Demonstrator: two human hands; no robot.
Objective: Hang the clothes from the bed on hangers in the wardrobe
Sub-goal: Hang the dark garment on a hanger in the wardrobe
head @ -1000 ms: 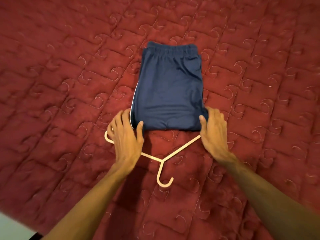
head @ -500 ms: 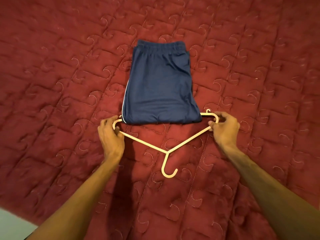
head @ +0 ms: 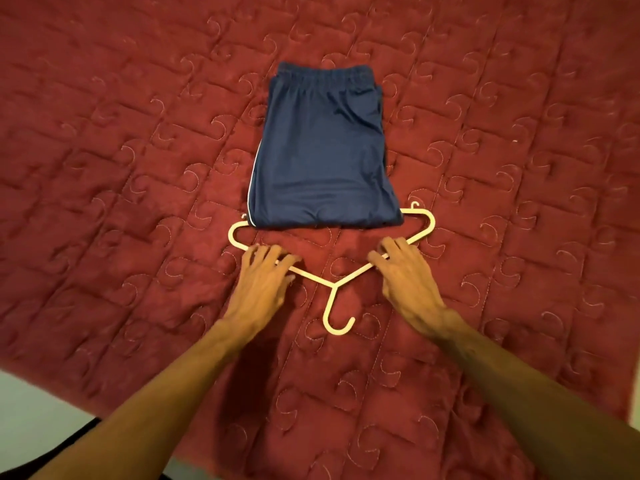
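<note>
Head view, left hand [head: 265, 275] and right hand [head: 407, 271], fingers spread, resting on hanger [head: 334, 284], navy shorts [head: 322, 157] just beyond

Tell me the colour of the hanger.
Cream white hanger, clearest in the head view.

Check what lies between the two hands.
In the head view, only bare red quilt and the middle of the hanger lie between left hand and right hand.
</note>
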